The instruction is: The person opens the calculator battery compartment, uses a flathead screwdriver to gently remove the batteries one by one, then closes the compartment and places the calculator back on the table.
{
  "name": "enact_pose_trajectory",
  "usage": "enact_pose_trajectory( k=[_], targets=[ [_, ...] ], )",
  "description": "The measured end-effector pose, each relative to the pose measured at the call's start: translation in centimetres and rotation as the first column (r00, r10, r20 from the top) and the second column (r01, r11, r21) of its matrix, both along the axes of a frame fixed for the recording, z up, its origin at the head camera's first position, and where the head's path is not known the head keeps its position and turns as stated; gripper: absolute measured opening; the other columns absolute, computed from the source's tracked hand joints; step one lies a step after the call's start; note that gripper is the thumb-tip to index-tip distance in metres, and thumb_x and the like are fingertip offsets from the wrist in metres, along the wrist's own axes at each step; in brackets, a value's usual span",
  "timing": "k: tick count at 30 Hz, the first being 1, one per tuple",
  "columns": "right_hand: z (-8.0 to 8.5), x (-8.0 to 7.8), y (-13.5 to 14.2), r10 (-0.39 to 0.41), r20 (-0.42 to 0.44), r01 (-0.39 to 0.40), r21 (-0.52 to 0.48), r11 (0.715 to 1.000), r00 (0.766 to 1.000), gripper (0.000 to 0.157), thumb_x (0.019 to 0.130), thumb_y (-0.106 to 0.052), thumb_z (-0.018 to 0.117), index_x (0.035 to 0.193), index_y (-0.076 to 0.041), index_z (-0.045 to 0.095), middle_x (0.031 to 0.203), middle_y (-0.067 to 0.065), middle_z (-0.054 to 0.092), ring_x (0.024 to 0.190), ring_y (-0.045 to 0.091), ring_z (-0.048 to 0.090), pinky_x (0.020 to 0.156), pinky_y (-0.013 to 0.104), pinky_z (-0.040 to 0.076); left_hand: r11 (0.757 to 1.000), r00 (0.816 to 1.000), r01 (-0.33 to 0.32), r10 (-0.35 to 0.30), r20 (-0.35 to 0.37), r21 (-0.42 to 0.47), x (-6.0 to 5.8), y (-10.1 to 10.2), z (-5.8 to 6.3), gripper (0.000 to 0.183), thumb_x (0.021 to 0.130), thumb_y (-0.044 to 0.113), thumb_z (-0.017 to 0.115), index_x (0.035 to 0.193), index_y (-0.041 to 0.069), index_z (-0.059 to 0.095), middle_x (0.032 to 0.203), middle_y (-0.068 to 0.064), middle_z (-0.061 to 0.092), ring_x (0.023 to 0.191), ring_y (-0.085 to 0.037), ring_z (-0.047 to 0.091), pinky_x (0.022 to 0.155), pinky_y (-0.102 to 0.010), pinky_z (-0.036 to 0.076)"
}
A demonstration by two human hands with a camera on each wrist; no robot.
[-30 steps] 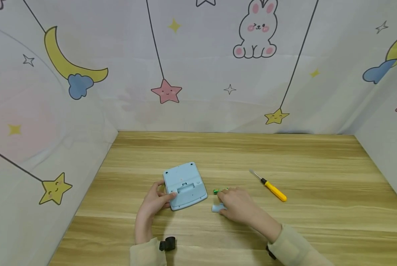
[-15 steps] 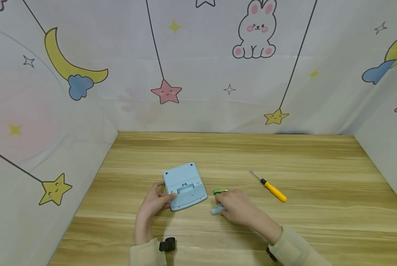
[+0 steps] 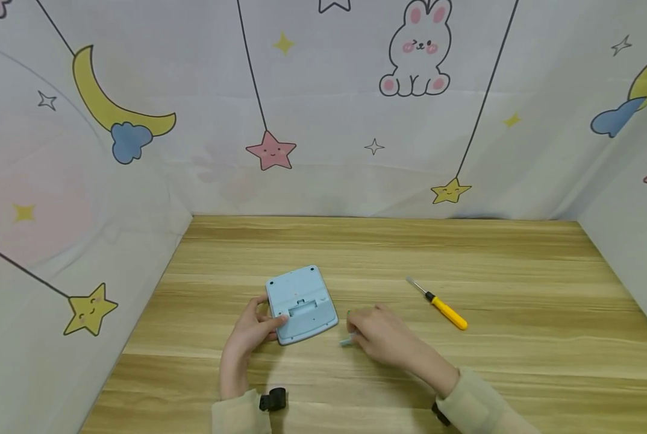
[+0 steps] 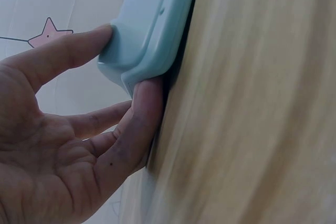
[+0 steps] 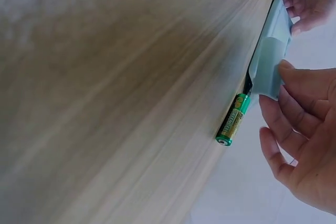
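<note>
A light blue calculator (image 3: 297,289) lies back side up on the table, its battery compartment (image 3: 303,308) uncovered. My left hand (image 3: 252,325) grips its near left edge, thumb on the back and fingers at the side and underneath; the left wrist view shows this pinch at the corner. To the right of the calculator, my right hand (image 3: 383,334) pinches a small curved light blue battery cover (image 5: 269,72) between thumb and fingers. A green battery (image 5: 233,119) lies on the table beside the cover, mostly hidden by the right hand in the head view.
A screwdriver (image 3: 445,311) with a yellow handle lies right of my right hand, its tip pointing to the back left. The wooden table (image 3: 388,247) ends at a patterned cloth backdrop (image 3: 329,181), with cloth along both sides too.
My right hand has raised and tilted the battery cover, shifting it slightly left, and its fingers now cover most of the battery. The left hand and calculator have stayed in place.
</note>
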State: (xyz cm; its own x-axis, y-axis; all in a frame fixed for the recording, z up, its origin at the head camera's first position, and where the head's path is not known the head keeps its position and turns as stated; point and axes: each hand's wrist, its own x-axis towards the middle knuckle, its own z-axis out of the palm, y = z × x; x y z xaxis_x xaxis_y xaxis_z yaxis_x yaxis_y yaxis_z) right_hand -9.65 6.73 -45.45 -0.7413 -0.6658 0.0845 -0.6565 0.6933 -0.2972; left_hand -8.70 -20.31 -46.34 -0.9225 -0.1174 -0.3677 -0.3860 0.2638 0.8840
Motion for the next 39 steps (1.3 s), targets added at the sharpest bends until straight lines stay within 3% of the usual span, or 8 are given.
enact_pose_trajectory(
  k=[11, 22, 31, 39],
  targets=[
    [0.2, -0.4, -0.7, -0.021, -0.054, 0.015, -0.103, 0.995, 0.998, 0.008, 0.086, -0.015, 0.07, 0.087, -0.02, 0.064, 0.08, -0.013, 0.064, 0.072, 0.002, 0.05, 0.078, 0.03, 0.042, 1.0, 1.0, -0.006, 0.006, 0.006, 0.001, 0.1, -0.1, -0.1, 0.066, 0.085, 0.007, 0.069, 0.142, 0.0, 0.035, 0.09, -0.015, 0.058, 0.072, -0.015, 0.063, 0.069, -0.029, 0.058],
    [0.1, -1.1, -1.3, -0.073, -0.088, 0.058, -0.158, 0.986, 0.993, 0.01, 0.083, -0.017, 0.073, 0.087, -0.022, 0.065, 0.079, -0.013, 0.062, 0.074, 0.003, 0.052, 0.072, 0.023, 0.036, 1.0, 1.0, -0.007, 0.007, 0.007, 0.006, 0.3, 0.0, -0.2, 0.067, 0.085, 0.007, 0.069, 0.142, 0.0, 0.034, 0.09, -0.015, 0.058, 0.072, -0.016, 0.063, 0.068, -0.031, 0.058],
    [0.8, -1.7, -2.5, -0.104, -0.029, 0.096, -0.197, 0.976, 0.994, 0.006, 0.086, -0.019, 0.071, 0.089, -0.021, 0.066, 0.078, -0.015, 0.06, 0.072, 0.003, 0.048, 0.072, 0.022, 0.036, 1.0, 1.0, -0.006, 0.006, 0.011, 0.006, 0.2, 0.0, -0.1, 0.067, 0.086, 0.009, 0.069, 0.142, 0.001, 0.034, 0.093, -0.016, 0.059, 0.074, -0.017, 0.063, 0.07, -0.031, 0.058],
    [0.9, -2.2, -3.2, -0.086, -0.036, 0.077, -0.207, 0.975, 0.996, 0.006, 0.086, -0.017, 0.072, 0.088, -0.02, 0.066, 0.076, -0.013, 0.058, 0.073, 0.003, 0.047, 0.07, 0.021, 0.035, 1.0, 1.0, -0.002, 0.002, 0.009, -0.002, 0.0, -0.1, -0.1, 0.067, 0.086, 0.009, 0.069, 0.142, 0.001, 0.035, 0.091, -0.015, 0.058, 0.073, -0.016, 0.063, 0.069, -0.029, 0.057]
  ],
)
